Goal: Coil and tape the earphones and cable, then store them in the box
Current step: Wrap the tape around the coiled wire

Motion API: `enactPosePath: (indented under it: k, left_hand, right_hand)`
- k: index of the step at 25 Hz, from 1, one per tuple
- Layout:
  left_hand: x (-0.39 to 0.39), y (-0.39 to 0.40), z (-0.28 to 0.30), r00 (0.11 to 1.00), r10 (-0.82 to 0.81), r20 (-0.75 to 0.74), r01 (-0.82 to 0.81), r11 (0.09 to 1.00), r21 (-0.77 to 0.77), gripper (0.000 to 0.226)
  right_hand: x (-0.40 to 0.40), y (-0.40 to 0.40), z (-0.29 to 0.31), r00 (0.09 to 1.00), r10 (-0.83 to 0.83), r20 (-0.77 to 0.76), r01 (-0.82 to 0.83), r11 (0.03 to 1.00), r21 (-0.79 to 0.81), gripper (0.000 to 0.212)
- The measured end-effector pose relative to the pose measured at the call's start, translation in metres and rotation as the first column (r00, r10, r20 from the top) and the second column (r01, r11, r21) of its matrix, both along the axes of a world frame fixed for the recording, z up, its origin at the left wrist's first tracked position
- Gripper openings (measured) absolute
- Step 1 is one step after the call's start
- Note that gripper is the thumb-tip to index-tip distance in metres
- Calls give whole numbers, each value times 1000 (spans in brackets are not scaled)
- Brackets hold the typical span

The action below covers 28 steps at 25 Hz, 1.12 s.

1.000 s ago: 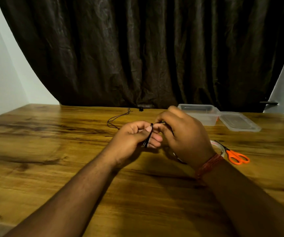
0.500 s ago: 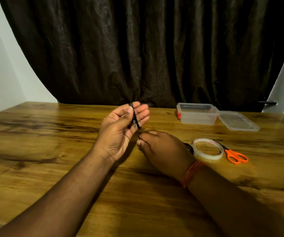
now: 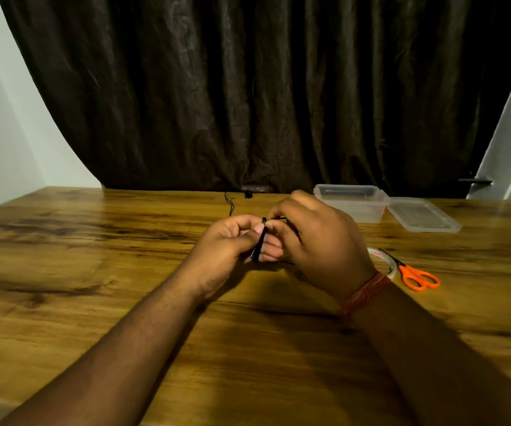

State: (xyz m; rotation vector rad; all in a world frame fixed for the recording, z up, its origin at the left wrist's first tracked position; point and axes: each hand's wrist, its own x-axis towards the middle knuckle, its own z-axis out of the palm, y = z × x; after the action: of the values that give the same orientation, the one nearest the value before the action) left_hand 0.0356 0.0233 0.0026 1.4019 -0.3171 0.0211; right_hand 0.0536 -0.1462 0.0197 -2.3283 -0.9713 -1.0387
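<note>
My left hand (image 3: 226,244) holds several turns of thin black earphone cable (image 3: 259,241) wound over its fingers. My right hand (image 3: 319,241) is closed on the free strand just right of the coil, at its top. The loose end of the cable trails away over the table to a small black earpiece (image 3: 248,195) near the far edge. A clear plastic box (image 3: 349,204) stands open at the back right, with its lid (image 3: 420,215) lying beside it. A roll of clear tape (image 3: 383,259) lies partly hidden behind my right wrist.
Orange-handled scissors (image 3: 418,276) lie to the right of the tape roll. The wooden table (image 3: 94,272) reaches back to a dark curtain (image 3: 248,87). A white wall stands at the left and a white door edge at the right.
My right hand has risen from the table back up to the coil on my left hand, bringing the strand over the top. My left hand has dropped and turned slightly inward.
</note>
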Motion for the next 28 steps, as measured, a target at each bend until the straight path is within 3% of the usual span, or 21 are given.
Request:
enactPosePath:
  k: [4, 7, 12, 15, 18, 21, 22, 25, 28]
  left_hand:
    - [-2, 7, 3, 983, -185, 16, 185, 979, -90, 18]
    - [-6, 6, 5, 977, -209, 43, 213, 958, -194, 18]
    - [2, 4, 10, 997, 41, 72, -3, 887, -462, 22]
    - [7, 4, 7, 974, 205, 95, -162, 926, -341, 24]
    - [5, 1, 2, 935, 319, 156, -326, 945, 21, 23]
    - [2, -1, -2, 931, 279, 234, -349, 867, 355, 23]
    - [1, -3, -3, 947, 245, 208, -307, 883, 355, 21]
    - [-3, -3, -1, 996, 70, 63, -78, 987, 142, 22]
    - [-1, 4, 0, 993, -109, 42, 107, 993, 41, 20]
  right_hand:
    - [11, 1, -9, 997, 13, -70, -3, 990, 141, 18]
    - [16, 7, -19, 973, 98, -208, -56, 978, 199, 20]
    - [6, 24, -27, 942, 39, -333, -77, 992, -102, 21]
    - [-2, 24, -21, 976, 34, -216, -77, 978, -193, 19]
    - [-8, 18, -12, 984, 73, -161, -102, 978, -182, 19]
    - [-5, 12, -6, 991, 57, -119, -69, 992, -103, 16]
    - [-3, 9, -5, 994, 41, -101, -49, 996, -77, 13]
    - [5, 3, -5, 997, 8, -78, -9, 1000, -10, 8]
    - [12, 1, -8, 989, 68, -129, -49, 988, 148, 7]
